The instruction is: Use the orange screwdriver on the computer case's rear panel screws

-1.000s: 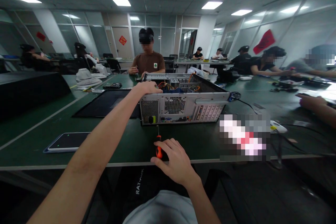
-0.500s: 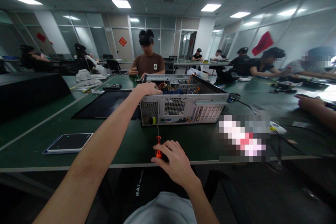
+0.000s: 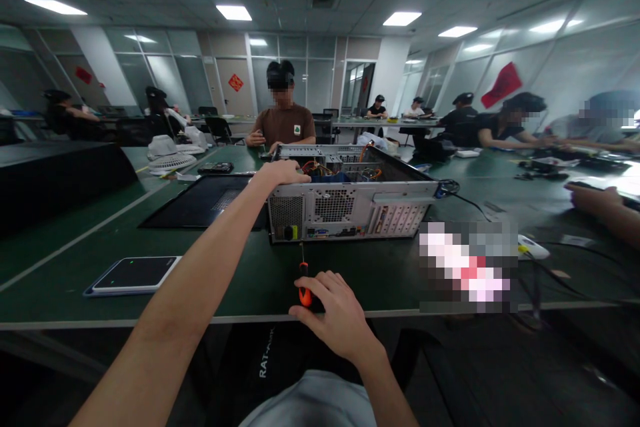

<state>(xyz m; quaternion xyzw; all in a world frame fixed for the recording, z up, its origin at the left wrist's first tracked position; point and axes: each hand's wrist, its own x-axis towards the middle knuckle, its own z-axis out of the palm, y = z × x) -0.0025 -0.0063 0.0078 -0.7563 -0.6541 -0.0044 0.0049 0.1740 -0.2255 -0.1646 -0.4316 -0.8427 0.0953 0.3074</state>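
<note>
An open computer case [image 3: 345,210] lies on the green table with its metal back panel facing me and coloured wires inside. My left hand [image 3: 286,173] rests on the top edge at its left corner, fingers over the rim; what the fingertips do inside is hidden. Below the case, my right hand [image 3: 333,307] is closed round an orange and black screwdriver [image 3: 305,295], held by the handle. Its thin shaft points at the lower edge of the back panel; whether the tip touches is too small to tell.
A black side panel [image 3: 193,203] lies left of the case, with a phone-like device [image 3: 137,273] nearer me. White fans [image 3: 170,159] stand behind. Cables and a white adapter [image 3: 533,247] are at right. A person [image 3: 285,123] sits opposite; another's hand [image 3: 595,200] is far right.
The view has shifted slightly. My right hand's fingers have moved a little on the screwdriver handle, which looks turned. My left hand stays on the case edge.
</note>
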